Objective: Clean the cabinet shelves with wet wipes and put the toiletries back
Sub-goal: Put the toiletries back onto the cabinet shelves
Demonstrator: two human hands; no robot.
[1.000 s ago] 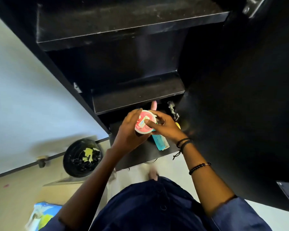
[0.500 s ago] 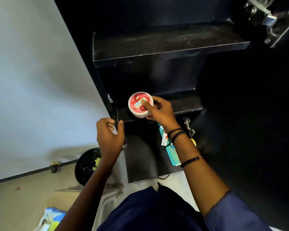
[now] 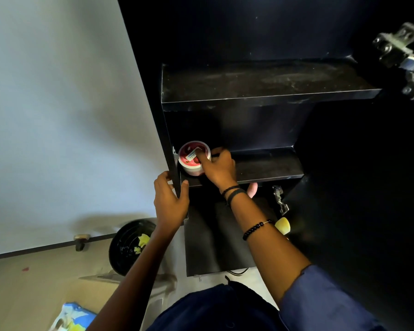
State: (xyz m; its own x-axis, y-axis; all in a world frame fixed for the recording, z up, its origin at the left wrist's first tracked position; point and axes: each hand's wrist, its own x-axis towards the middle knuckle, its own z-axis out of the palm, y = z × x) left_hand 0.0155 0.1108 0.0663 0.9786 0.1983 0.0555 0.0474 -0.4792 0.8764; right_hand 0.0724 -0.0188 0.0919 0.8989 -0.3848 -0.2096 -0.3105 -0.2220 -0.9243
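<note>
A round pink-lidded jar (image 3: 192,157) sits at the left end of the black cabinet's middle shelf (image 3: 270,167), against the side panel. My right hand (image 3: 219,167) is closed over the jar's right side, one finger lying across the lid. My left hand (image 3: 171,199) grips the front edge of the cabinet's left side panel (image 3: 170,149), just below the jar. The upper shelf (image 3: 261,80) is bare and looks dusty. Below my right wrist a pink object (image 3: 253,189) and a yellow object (image 3: 283,225) show on the lower level, mostly hidden by my arm.
The open cabinet door (image 3: 359,199) stands at the right with metal hinges (image 3: 403,53). A black bin (image 3: 129,246) holding yellow scraps stands on the floor by the white wall. A blue and white packet (image 3: 72,317) lies on the floor at bottom left.
My right hand carried the jar up from the lower level and set it on the middle shelf's left end. My left hand let go of the jar and took hold of the side panel's edge.
</note>
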